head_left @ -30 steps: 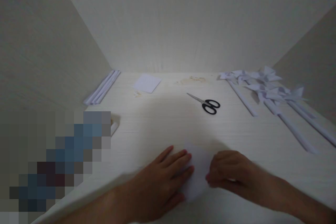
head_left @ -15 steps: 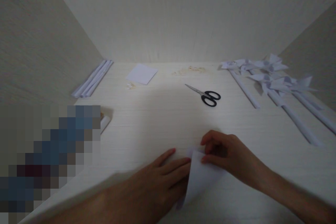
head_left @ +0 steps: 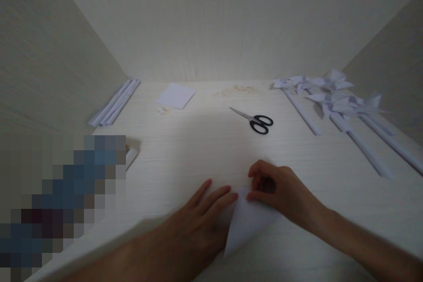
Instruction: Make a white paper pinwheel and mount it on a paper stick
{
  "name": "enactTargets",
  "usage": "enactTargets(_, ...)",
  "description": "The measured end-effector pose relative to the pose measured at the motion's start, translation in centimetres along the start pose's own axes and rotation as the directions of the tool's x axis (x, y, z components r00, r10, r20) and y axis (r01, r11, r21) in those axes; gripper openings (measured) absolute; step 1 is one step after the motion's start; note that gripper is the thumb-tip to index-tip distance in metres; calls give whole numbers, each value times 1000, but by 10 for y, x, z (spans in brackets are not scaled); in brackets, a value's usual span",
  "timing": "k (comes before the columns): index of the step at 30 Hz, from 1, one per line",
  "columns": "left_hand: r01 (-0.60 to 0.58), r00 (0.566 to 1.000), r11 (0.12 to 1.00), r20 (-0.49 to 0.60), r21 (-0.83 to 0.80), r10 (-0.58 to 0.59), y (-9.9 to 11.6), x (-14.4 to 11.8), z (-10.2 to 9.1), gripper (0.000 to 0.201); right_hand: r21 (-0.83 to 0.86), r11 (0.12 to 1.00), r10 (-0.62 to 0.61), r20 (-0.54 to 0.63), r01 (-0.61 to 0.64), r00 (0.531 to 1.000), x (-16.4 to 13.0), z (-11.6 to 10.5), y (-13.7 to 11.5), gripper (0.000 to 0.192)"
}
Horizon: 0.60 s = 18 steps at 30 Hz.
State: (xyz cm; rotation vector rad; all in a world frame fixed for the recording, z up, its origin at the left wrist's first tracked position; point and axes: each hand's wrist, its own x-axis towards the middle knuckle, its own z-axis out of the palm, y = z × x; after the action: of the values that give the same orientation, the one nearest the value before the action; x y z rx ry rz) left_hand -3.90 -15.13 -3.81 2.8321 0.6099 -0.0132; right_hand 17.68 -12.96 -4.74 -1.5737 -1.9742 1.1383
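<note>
A sheet of white paper (head_left: 247,224), folded over into a triangle, lies on the table near its front. Flat beside its left edge rests my left hand (head_left: 211,218), fingers spread, with the fingertips touching the paper. My right hand (head_left: 269,185) pinches the paper's upper corner between thumb and curled fingers. Beyond the hands are black-handled scissors (head_left: 254,120), blades pointing left and slightly apart from the handles' side. A square of white paper (head_left: 176,95) lies farther back on the left.
Several paper pinwheels on rolled paper sticks (head_left: 343,105) lie at the right. Rolled paper tubes (head_left: 115,102) sit against the left wall. Small scraps (head_left: 162,110) lie by the square. A pixelated patch hides the lower left. Walls enclose the back and sides.
The raised paper flap has come down flatter. My left fingers have moved onto its upper edge, and my right hand has shifted slightly left with the corner.
</note>
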Motion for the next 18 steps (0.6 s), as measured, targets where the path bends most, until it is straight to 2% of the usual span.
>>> enactTargets(6,-10,999,999,-38,37,11,0,-1,5,21,-52,998,-21,-35,19,999,0,1,-1,21)
enactTargets(18,-35,998,996,-47,85,39,1,1,8,21,-86,996,-29,-55,24,998,-2,2,-2,14)
